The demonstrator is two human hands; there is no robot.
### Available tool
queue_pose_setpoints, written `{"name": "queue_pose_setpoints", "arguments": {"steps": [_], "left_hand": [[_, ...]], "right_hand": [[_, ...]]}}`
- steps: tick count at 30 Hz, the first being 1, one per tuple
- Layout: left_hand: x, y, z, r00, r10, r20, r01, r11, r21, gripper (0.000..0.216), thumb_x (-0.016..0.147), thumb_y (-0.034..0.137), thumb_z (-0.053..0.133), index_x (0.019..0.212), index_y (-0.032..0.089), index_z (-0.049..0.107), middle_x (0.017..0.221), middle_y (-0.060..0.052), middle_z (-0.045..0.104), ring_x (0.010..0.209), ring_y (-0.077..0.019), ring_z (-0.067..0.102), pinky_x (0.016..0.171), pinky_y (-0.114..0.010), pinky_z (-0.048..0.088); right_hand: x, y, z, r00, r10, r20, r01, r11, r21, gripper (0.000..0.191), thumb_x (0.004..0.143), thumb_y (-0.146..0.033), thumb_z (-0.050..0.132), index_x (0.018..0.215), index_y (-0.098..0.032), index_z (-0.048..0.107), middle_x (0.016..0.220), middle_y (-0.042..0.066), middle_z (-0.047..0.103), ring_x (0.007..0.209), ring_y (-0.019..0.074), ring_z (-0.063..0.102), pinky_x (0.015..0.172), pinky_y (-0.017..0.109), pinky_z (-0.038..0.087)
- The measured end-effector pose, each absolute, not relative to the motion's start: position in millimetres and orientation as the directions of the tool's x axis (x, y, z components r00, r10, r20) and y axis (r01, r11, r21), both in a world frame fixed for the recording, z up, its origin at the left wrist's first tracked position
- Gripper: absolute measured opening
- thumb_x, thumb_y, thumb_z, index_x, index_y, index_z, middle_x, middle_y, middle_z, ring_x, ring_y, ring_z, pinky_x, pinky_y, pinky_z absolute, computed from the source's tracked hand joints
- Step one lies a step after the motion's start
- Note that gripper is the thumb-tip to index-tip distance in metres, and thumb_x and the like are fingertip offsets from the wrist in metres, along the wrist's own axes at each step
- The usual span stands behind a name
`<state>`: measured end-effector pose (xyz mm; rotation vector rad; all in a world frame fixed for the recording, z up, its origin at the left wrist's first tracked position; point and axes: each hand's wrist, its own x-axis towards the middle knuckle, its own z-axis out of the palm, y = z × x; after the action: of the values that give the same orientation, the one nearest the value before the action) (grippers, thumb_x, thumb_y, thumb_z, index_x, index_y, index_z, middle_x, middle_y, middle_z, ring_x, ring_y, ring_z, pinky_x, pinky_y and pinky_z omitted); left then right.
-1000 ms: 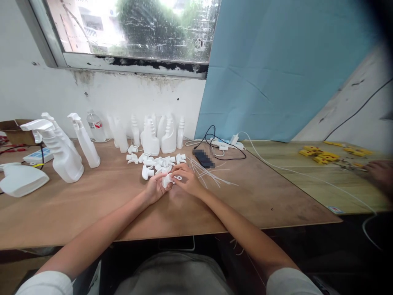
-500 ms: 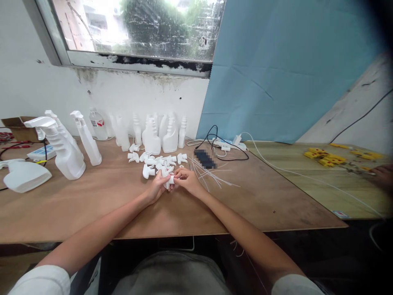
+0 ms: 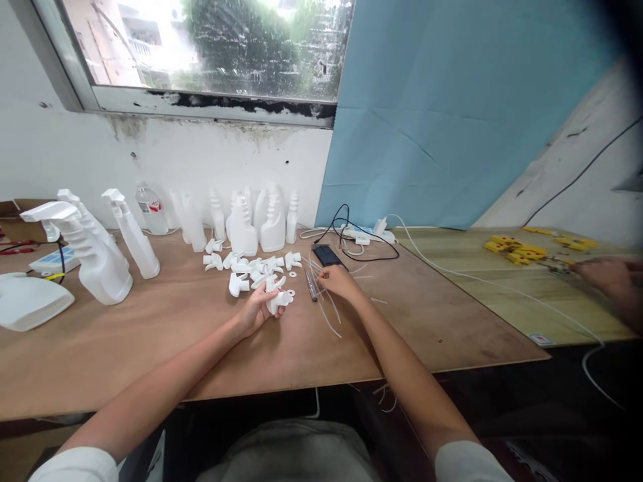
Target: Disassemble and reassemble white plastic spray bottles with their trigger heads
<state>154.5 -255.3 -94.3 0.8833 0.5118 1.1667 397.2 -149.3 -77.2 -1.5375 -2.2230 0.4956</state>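
Observation:
My left hand [image 3: 255, 311] is closed around a white trigger spray head [image 3: 274, 298], whose collar end points right. My right hand [image 3: 339, 281] is over a loose bunch of thin white plastic tubes [image 3: 329, 321], its fingertips pinched together on one of them. A slim pen-like tool [image 3: 311, 284] lies left of that hand, and a dark phone [image 3: 325, 254] just behind it. Several loose trigger spray heads [image 3: 239, 284] lie in a pile beyond my left hand. A small white ring [image 3: 292, 274] rests on the table near them.
Several white bottles without heads [image 3: 242, 231] stand along the wall. At left are spray bottles with heads [image 3: 108, 261], one lying down, and a clear bottle [image 3: 151, 209]. Cables and a power strip [image 3: 369, 235] sit behind the phone. Another person's hand [image 3: 607, 281] is at yellow parts [image 3: 517, 249] on the right.
My right hand has left the spray head and moved right to the tubes. My left hand still holds the spray head. The pen-like tool has come into sight, and the view has shifted slightly.

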Motion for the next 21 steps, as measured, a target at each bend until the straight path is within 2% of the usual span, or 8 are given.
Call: {"name": "queue_pose_setpoints", "arguments": {"steps": [5,10,13,17,21], "left_hand": [[154.0,-254.0,-93.7,0.345,0.937,0.054,-0.566,0.162,0.809,0.024,0.077,0.020,0.066,0.094,0.015,0.050,0.079,-0.006,0.062,0.054,-0.0150,0.059,0.045,-0.023,0.040],[152.5,-255.3,-92.8,0.367,0.930,0.014,-0.554,0.206,0.807,0.023,0.077,0.018,0.065,0.096,0.015,0.053,0.083,-0.006,0.061,0.055,-0.0143,0.059,0.047,-0.025,0.042],[144.9,-256.4,-91.0,0.401,0.916,-0.007,-0.540,0.242,0.806,0.025,0.078,0.017,0.064,0.101,0.016,0.055,0.089,-0.007,0.061,0.057,-0.0152,0.060,0.048,-0.026,0.043],[128.1,-253.2,-86.9,0.464,0.884,-0.053,-0.498,0.309,0.810,0.028,0.078,0.015,0.062,0.106,0.016,0.057,0.091,-0.009,0.061,0.058,-0.0172,0.061,0.048,-0.026,0.043],[117.2,-245.3,-86.2,0.491,0.867,-0.084,-0.488,0.353,0.799,0.025,0.080,0.017,0.060,0.105,0.018,0.058,0.092,-0.008,0.060,0.059,-0.0159,0.060,0.050,-0.027,0.046]], "right_hand": [[409.0,-147.4,-77.6,-0.444,0.896,-0.019,0.826,0.401,-0.397,0.030,0.093,-0.032,0.056,0.117,-0.015,0.057,0.118,0.008,0.059,0.099,0.0201,0.061,0.083,0.039,0.053],[421.4,-145.8,-80.5,-0.508,0.861,0.004,0.811,0.480,-0.334,0.030,0.093,-0.032,0.055,0.118,-0.015,0.057,0.117,0.009,0.059,0.099,0.0196,0.061,0.084,0.040,0.053],[421.9,-146.7,-78.4,-0.521,0.850,0.080,0.793,0.517,-0.321,0.026,0.093,-0.032,0.056,0.112,-0.014,0.059,0.111,0.008,0.061,0.095,0.0182,0.061,0.082,0.038,0.053],[420.1,-150.2,-58.5,-0.509,0.822,0.256,0.746,0.570,-0.346,0.007,0.088,-0.019,0.057,0.085,-0.015,0.063,0.088,0.004,0.063,0.078,0.0136,0.058,0.075,0.029,0.047],[422.2,-156.3,-32.0,-0.416,0.779,0.470,0.676,0.610,-0.413,0.008,0.087,-0.018,0.054,0.086,-0.019,0.061,0.084,0.001,0.061,0.070,0.0130,0.054,0.068,0.026,0.042]]}}
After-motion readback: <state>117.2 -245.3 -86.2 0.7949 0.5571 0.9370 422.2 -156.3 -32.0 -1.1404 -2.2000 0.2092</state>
